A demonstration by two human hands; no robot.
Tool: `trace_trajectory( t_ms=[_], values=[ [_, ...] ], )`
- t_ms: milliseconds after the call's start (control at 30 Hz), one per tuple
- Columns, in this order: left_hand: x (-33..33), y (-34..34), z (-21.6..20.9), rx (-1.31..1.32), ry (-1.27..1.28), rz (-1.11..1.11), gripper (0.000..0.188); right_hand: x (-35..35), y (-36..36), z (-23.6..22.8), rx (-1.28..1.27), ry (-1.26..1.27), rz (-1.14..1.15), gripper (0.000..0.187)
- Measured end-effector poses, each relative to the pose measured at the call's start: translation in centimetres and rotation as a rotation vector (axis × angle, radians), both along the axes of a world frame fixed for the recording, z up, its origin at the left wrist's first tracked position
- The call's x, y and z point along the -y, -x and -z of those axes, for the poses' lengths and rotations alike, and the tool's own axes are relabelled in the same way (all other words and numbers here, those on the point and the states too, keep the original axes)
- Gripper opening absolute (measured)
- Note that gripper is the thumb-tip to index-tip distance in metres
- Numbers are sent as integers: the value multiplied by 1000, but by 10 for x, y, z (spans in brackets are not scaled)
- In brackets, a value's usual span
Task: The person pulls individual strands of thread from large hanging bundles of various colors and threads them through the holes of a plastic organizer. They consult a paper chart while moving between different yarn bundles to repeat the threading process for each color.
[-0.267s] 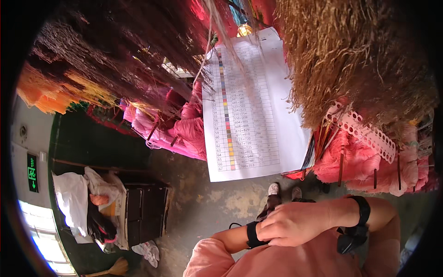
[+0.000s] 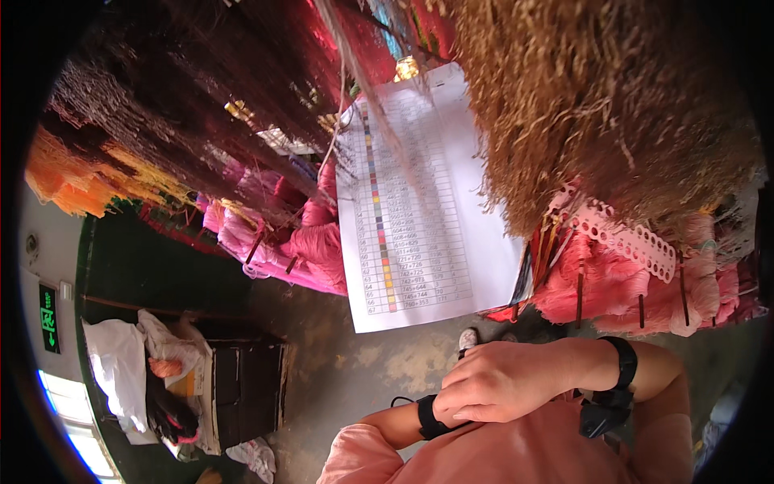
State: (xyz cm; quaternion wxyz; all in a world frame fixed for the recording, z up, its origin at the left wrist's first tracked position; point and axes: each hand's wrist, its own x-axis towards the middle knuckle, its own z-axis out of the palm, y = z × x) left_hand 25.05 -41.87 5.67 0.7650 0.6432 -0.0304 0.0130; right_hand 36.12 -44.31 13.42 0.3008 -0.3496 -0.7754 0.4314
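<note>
My right hand (image 2: 496,385) lies across the front of my body, its fingers closed together over my left wrist beside a black wristband (image 2: 431,417). Underneath it my left hand is hidden; only the left forearm (image 2: 391,426) shows. Another black band (image 2: 622,363) circles my right forearm, with a small black device (image 2: 605,415) below it. Beyond both hands and apart from them hangs a white printed sheet (image 2: 488,266), bearing a table and a column of small colour squares. Thin strands cross its upper part.
Brown yarn (image 2: 556,97) hangs at right, dark yarn (image 2: 177,89) at left. Pink skeins (image 2: 314,250) and coral skeins (image 2: 564,282) hang on rods, near a pink perforated strip (image 2: 621,230). A dark cabinet (image 2: 250,379) with white cloth (image 2: 117,363) stands lower left.
The view has shifted a little, so the sheet and yarn sit farther left and the sheet's lower edge is lower. My right hand stays over my left wrist.
</note>
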Motion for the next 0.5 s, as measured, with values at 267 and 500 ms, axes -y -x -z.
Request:
trace_trajectory(
  t_ms=[267,500],
  values=[
    [-11,-25,2,193,-141,103,28,42,-51,-8,-69,-96,296,10],
    [-64,20,-129,95,-648,808,22,112,-72,-74,139,-186,409,13]
  ],
)
